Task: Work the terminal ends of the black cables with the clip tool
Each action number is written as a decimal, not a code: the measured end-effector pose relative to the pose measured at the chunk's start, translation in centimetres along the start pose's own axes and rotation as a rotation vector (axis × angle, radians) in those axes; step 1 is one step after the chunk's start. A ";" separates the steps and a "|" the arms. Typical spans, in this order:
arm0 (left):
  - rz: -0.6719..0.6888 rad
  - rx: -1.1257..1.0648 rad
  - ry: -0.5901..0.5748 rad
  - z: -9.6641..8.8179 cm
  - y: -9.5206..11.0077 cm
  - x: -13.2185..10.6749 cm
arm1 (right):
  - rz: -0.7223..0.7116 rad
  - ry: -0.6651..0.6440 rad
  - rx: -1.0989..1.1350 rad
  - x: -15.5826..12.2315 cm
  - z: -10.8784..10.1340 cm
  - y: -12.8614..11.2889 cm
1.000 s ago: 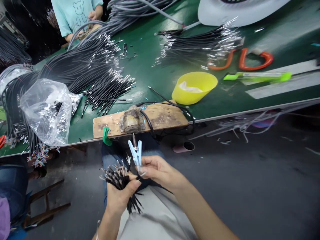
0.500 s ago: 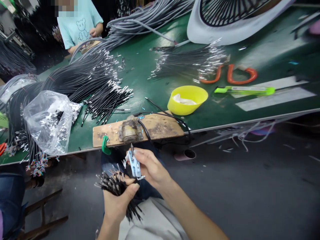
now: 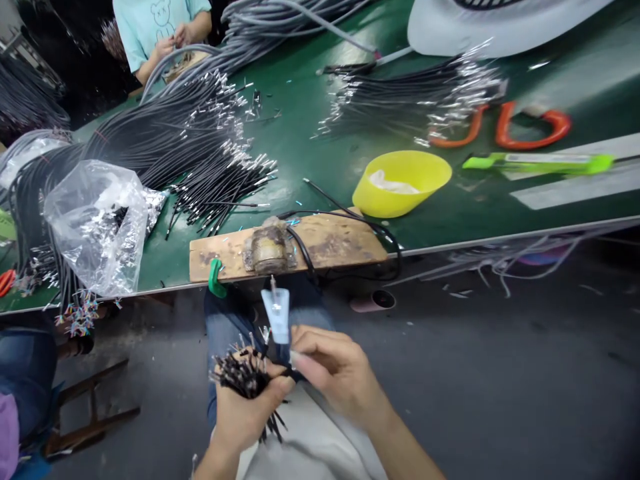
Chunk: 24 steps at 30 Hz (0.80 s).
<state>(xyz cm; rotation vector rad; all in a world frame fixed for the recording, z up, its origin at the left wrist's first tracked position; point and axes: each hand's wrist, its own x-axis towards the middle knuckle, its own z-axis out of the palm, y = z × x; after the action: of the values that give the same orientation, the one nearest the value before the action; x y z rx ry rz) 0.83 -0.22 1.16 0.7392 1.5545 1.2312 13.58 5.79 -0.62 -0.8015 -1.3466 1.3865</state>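
In the head view, a bundle of black cables (image 3: 241,375) is clasped by the left hand's (image 3: 245,412) grip before the desk (image 3: 305,157); beside a pale-blue clip (image 3: 278,319), the right hand (image 3: 340,373) is seen bent, its grip's contents indeterminable.

No lettering, brand or number can be read. Between two and three o'clock on the worktop (image 3: 295,143), a lime-green tool (image 3: 597,163) carries a pale label (image 3: 547,159), too blurred to make out. Toward eleven o'clock, a co-worker's light blue shirt (image 3: 136,33) bears an outlined bear (image 3: 161,15) with X-shaped eyes.
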 end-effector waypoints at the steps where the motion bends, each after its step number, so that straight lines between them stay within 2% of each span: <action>1: -0.024 -0.013 -0.010 0.0 0.0 -0.1 | -0.042 0.012 -0.117 -0.1 0.0 -0.3; 3: -0.088 -0.048 -0.040 0.0 0.1 -0.2 | -0.079 0.038 -0.279 -0.1 0.2 -0.5; 5: -0.165 -0.084 -0.094 -0.1 0.1 -0.5 | -0.086 0.045 -0.352 0.2 0.5 -0.1; 10: -0.265 -0.094 -0.184 -0.2 0.2 -0.7 | -0.158 0.203 -0.373 0.4 0.8 0.6; 15: -0.195 -0.031 -0.167 0.0 0.7 -0.1 | -0.260 -0.063 -0.291 -0.1 0.2 -1.0; 18: -0.160 -0.016 -0.165 0.3 0.9 0.0 | -0.226 -0.115 -0.273 -0.3 0.1 -1.4; 20: -0.146 -0.008 -0.145 0.6 0.8 0.0 | -0.201 -0.074 -0.241 -0.5 0.4 -1.1; 24: -0.144 -0.008 -0.032 0.6 -0.1 -0.2 | -0.075 0.196 -0.109 -1.1 1.9 -0.3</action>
<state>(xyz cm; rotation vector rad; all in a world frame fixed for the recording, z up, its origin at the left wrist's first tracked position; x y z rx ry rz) 1.46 -0.21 1.17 0.6273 1.5480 1.1142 12.16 4.09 -0.23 -0.9255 -1.2937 1.1528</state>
